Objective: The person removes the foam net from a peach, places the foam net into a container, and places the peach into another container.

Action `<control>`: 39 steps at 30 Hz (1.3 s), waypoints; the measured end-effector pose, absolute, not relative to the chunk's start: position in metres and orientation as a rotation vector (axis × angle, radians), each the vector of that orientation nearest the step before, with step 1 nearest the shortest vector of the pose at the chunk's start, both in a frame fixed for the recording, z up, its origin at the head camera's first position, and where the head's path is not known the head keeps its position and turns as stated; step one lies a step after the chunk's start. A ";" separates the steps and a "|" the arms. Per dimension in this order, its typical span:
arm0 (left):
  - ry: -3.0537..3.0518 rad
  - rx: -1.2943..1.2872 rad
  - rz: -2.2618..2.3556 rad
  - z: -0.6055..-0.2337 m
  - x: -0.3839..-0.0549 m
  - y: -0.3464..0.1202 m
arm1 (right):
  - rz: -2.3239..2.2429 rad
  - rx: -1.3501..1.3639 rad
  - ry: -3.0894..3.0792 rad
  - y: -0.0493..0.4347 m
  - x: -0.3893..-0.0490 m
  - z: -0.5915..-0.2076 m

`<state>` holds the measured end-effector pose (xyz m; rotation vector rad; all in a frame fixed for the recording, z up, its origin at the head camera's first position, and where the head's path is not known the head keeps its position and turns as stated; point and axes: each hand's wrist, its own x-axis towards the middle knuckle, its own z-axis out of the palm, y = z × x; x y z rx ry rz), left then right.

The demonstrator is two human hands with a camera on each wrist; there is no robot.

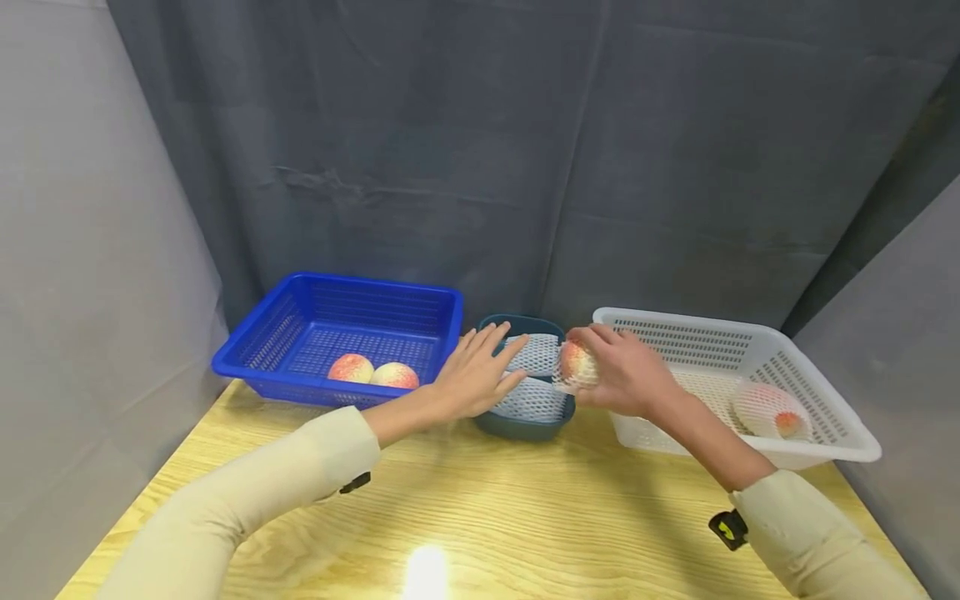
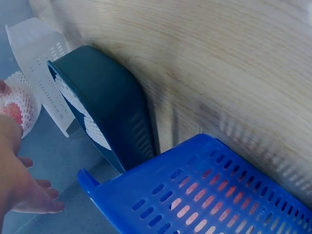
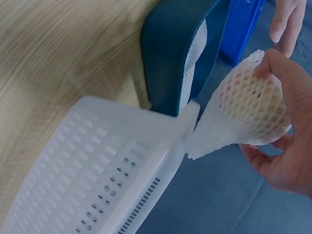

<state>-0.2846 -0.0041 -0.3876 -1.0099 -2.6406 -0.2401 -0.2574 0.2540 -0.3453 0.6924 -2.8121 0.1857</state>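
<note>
Pale peach (image 1: 578, 364), blushed red (inside white foam netting (image 3: 239, 108)).

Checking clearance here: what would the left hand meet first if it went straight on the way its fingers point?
Probably the dark curtain. The left hand appears to point over the far rim of the green container towards it; depth is unclear, so it might brush that rim first.
</note>
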 end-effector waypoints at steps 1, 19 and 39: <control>-2.640 -1.014 -0.243 -0.387 -0.283 -0.004 | 0.193 0.699 -2.810 0.252 -0.256 -0.345; -2.602 -1.160 -0.314 -0.393 -0.253 -0.011 | 0.185 0.815 -2.791 0.231 -0.233 -0.350; -2.613 -1.198 -0.278 -0.407 -0.236 -0.017 | 0.207 0.890 -2.790 0.226 -0.205 -0.366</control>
